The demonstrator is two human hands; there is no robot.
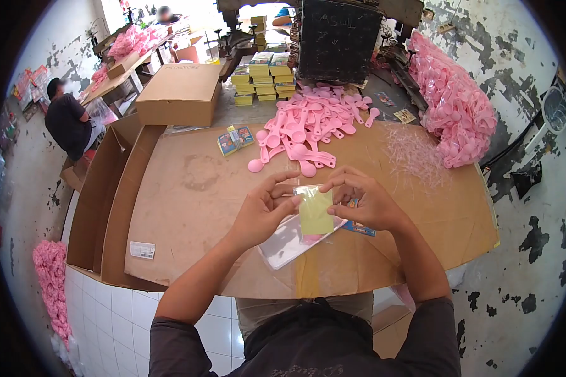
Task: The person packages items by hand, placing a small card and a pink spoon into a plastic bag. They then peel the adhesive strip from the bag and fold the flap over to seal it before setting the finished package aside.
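Between my two hands is a small clear plastic bag with a yellow-green card (317, 213) in it. My left hand (269, 206) pinches the bag's left edge, fingers closed. On the opposite edge, my right hand (362, 200) grips near the upper corner. Below them lies a stack of clear plastic bags (286, 244), partly hidden by the held bag. A blue printed card (361, 230) rests under my right hand. Beyond my fingers is a heap of pink plastic measuring spoons (305, 125). To its left sits a banded bundle of cards (235, 140).
A closed cardboard box (179, 94) and stacks of yellow-edged cards (264, 75) stand behind. Bagged pink spoons (449, 100) and plastic shreds (415, 154) are at right. An open carton (100, 201) edges the table's left. Another person (72, 119) sits farther left.
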